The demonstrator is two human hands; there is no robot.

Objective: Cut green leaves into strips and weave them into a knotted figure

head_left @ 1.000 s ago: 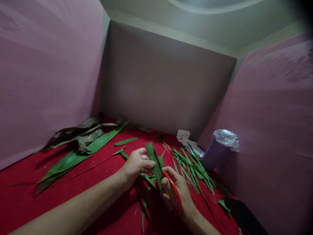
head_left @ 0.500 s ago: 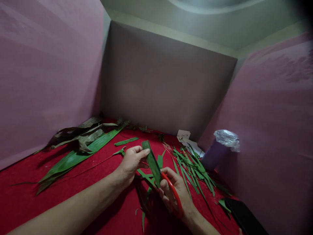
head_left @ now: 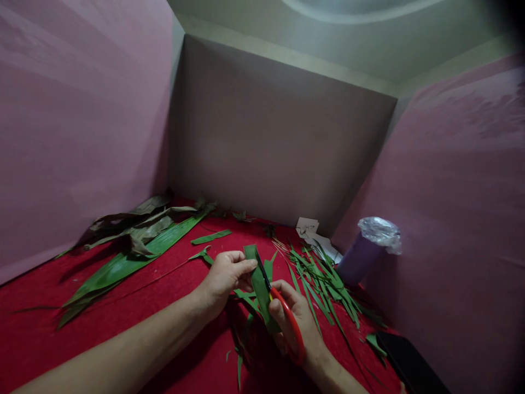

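Lately, over the last half second, the long, flat green leaf strip [head_left: 261, 293] has shifted a little to the right and its top end sits slightly lower. It is held up between the two hands, above the red, cloth-like surface [head_left: 176, 350]. The left hand [head_left: 225, 273] has moved with it, thumb and fingers pinched together on the strip near its upper end. The right hand [head_left: 301, 312] is curled round the red-handled scissors with dark blades [head_left: 292, 320], almost where it was before; the blades lie along the strip's right edge (how far apart they stand, I cannot tell).

To the left on the red surface lie a broad, glossy green leaf [head_left: 123, 268] and dull, withered grey-brown leaves [head_left: 151, 227]. A loose heap of narrow green leaf slivers [head_left: 328, 279] spreads to the right, near a purple cylinder topped with crinkled clear plastic [head_left: 356, 260] and a small white card with dark writing [head_left: 307, 227]. A flat black object [head_left: 410, 361] lies at lower right. Pink walls [head_left: 82, 137] flank a grey-brown back wall [head_left: 279, 137] beneath a dim, pale ceiling [head_left: 287, 38].
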